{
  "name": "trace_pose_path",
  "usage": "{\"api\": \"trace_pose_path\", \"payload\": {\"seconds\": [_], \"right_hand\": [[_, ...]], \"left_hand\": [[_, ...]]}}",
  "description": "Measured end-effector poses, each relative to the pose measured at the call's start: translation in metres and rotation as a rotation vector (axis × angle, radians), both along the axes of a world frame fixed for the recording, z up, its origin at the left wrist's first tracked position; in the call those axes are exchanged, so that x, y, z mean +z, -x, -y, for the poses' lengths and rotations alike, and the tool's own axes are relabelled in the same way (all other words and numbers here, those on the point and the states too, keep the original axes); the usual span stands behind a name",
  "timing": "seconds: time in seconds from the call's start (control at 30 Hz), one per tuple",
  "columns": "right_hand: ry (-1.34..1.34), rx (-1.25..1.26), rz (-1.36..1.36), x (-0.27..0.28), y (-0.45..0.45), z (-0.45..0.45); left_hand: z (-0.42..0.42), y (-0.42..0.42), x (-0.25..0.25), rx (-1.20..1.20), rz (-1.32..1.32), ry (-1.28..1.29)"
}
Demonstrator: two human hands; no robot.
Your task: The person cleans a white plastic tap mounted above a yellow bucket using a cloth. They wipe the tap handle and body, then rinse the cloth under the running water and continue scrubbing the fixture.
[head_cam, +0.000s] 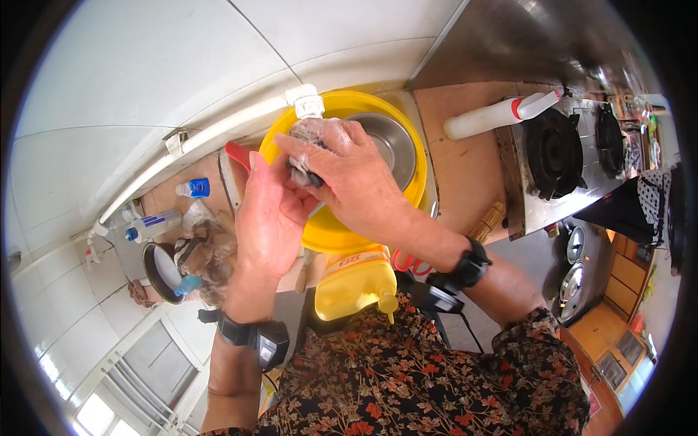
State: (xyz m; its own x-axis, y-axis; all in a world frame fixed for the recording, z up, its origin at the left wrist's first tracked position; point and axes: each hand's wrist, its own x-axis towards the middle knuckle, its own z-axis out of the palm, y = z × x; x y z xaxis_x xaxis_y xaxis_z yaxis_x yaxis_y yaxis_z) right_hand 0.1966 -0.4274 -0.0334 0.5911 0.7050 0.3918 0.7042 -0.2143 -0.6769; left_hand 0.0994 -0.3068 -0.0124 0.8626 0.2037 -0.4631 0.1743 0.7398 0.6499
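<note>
Both of my hands meet above a yellow plastic basin (419, 180). My right hand (354, 169) is closed around a dark grey and white wet bundle (301, 169), perhaps a cloth or scrubber. White suds coat the bundle and my right fingers. Palm turned up, my left hand (275, 218) presses against it from the left, thumb apart; its fingertips are partly hidden under the right hand. Inside the basin stands a stainless steel bowl (390, 141), half covered by my hand. A white pipe fitting (305, 102) juts over the basin rim. Below lies a yellow pump bottle (354, 286).
Red-handled scissors (411, 262) lie by the bottle. A red handle (238, 155) sticks out left of the basin. Further left are plastic bottles (158, 224), crumpled bags (210, 256) and a pot (158, 272). A white bottle (485, 118) and gas stove (556, 152) stand right.
</note>
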Motion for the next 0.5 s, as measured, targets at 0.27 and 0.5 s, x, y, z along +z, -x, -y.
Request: {"api": "trace_pose_path", "payload": {"seconds": [0.27,0.5], "right_hand": [[0.064,0.048,-0.542,0.005,-0.03,-0.026],[-0.038,-0.041,0.183,-0.007,0.003,-0.01]], "left_hand": [[0.001,0.0,0.004,-0.023,0.021,0.055],[-0.002,-0.001,-0.003,0.005,0.008,0.054]]}}
